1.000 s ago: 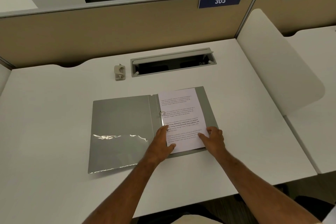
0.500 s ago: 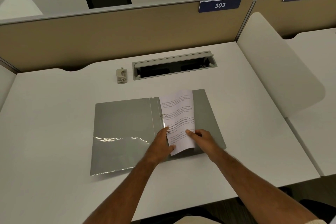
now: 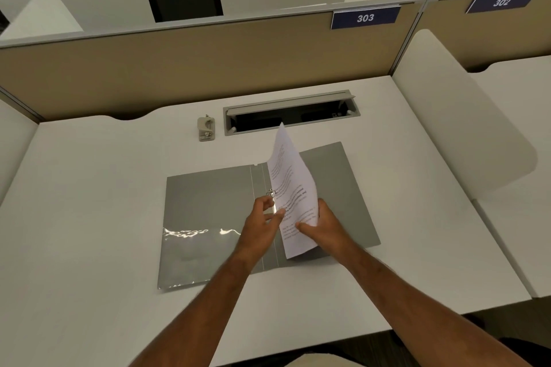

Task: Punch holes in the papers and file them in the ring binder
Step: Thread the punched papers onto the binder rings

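A grey ring binder (image 3: 208, 211) lies open on the white desk. Its metal ring (image 3: 270, 193) stands at the spine. A printed sheet of paper (image 3: 290, 188) is lifted off the binder's right half, its right edge raised and its left edge near the ring. My right hand (image 3: 323, 225) grips the sheet's lower right part. My left hand (image 3: 262, 225) hovers at the spine just below the ring, fingers apart, fingertips by the sheet's left edge. A small beige hole punch (image 3: 206, 129) sits at the back of the desk.
A grey cable tray (image 3: 290, 112) with its lid open is set into the desk behind the binder. Tan partition panels (image 3: 193, 68) close the back; white side dividers (image 3: 456, 116) stand right and left. Black chairs are beyond the partition.
The sheet lay flat on the binder's right half; my right hand has lifted its right edge up and over toward the spine. My left hand has raised its fingers off the paper.
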### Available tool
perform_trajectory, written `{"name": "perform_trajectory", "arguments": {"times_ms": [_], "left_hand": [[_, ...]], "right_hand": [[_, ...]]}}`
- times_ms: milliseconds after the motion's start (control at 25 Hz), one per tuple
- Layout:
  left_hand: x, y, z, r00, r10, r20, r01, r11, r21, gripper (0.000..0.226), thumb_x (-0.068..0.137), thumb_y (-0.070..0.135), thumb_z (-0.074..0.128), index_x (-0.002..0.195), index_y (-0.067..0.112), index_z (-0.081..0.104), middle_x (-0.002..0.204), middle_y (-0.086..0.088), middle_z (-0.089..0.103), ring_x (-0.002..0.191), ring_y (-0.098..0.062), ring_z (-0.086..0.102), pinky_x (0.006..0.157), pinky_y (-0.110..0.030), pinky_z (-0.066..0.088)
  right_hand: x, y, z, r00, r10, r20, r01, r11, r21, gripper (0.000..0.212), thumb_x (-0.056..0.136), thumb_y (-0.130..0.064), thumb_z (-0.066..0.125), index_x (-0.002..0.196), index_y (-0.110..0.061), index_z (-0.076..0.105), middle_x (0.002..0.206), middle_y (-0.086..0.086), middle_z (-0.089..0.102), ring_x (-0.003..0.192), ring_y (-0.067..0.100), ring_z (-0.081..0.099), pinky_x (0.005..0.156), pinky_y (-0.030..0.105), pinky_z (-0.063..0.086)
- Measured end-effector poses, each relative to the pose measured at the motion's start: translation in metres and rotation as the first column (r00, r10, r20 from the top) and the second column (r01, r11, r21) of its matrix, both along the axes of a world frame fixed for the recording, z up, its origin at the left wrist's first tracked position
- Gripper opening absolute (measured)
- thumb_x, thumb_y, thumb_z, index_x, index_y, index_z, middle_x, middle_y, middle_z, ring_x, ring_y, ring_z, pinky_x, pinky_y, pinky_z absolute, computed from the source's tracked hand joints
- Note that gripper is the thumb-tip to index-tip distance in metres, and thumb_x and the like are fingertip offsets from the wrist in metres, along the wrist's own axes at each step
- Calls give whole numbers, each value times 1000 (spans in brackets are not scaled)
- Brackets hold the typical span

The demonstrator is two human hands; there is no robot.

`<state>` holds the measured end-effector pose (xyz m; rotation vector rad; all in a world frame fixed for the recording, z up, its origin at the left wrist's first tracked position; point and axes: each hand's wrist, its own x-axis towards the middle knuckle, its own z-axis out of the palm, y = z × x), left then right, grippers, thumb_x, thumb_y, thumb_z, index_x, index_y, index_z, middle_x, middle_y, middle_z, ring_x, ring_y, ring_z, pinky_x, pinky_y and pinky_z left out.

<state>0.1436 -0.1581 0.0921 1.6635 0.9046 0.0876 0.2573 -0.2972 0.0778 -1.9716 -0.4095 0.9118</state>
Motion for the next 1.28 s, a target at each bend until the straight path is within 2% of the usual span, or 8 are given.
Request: {"name": "perform_trajectory", "arguments": {"times_ms": [80, 200, 320, 520, 680, 800, 1040, 1280], "left_hand": [[4, 1, 8, 998, 40, 39, -37, 996, -83, 45, 100, 49, 57, 139, 31, 44, 140, 8, 54, 114, -13, 62, 78, -20, 57], [10, 2, 12, 981, 167, 99, -143, 966, -214, 52, 94, 65, 53, 135, 33, 46, 134, 6, 60, 116, -16, 64, 97, -40, 58], [12, 6, 21, 940, 328, 97, -280, 901, -331, 39, 102, 53, 49, 128, 24, 52, 119, 0, 68, 105, -20, 71, 84, -34, 62], [4, 20, 17, 899, 436, 45, -407, 868, -284, 26, 104, 32, 57, 126, 19, 56, 122, -5, 68, 102, -24, 71, 85, -37, 63], [0, 23, 14, 898, 440, 17, -420, 868, -263, 20, 102, 35, 59, 115, 21, 65, 113, -3, 71, 99, -24, 71, 87, -43, 63], [0, 23, 12, 907, 421, 22, -391, 859, -329, 21, 101, 36, 62, 111, 20, 70, 107, -3, 75, 99, -26, 73, 89, -46, 62], [2, 19, 17, 876, 478, 70, -314, 674, -668, 29, 97, 20, 69, 121, 4, 68, 111, -14, 77, 97, -28, 75, 72, -38, 62], [2, 22, 19, 883, 466, 53, -290, 632, -719, 26, 94, 17, 71, 116, 4, 70, 104, -13, 78, 87, -22, 77, 69, -37, 64]], "right_hand": [[-8, 7, 0, 994, 86, 72, -86, 996, 0, 54, 85, -29, 79, 126, -27, 44, 118, -4, 60, 94, 9, 65, 68, 21, 58], [-21, 16, -1, 950, 244, 195, -232, 969, -82, 57, 87, -37, 76, 130, -27, 42, 117, -5, 56, 90, 8, 60, 66, 12, 49], [-29, 23, -2, 895, 348, 280, -324, 937, -129, 70, 89, -36, 73, 146, -22, 34, 139, 2, 49, 110, 16, 57, 87, 22, 51], [-34, 22, -2, 809, 453, 375, -417, 892, -177, 77, 91, -45, 69, 154, -31, 27, 166, -4, 21, 142, 22, 40, 112, 37, 41], [-37, 22, 10, 873, 406, 270, -378, 913, -150, 92, 82, -78, 54, 156, -38, 17, 167, -10, 14, 148, 18, 30, 116, 42, 36], [-35, 23, 15, 912, 350, 216, -336, 937, -98, 92, 85, -73, 53, 158, -36, 11, 167, -10, 14, 148, 17, 28, 117, 39, 33], [-28, 23, 10, 948, 272, 168, -267, 962, -51, 91, 87, -65, 60, 157, -33, 11, 160, -3, 28, 132, 18, 47, 107, 41, 49], [-27, 23, 8, 948, 270, 169, -267, 963, -44, 98, 82, -69, 63, 156, -31, 12, 158, -3, 29, 130, 17, 47, 106, 40, 49]]}}
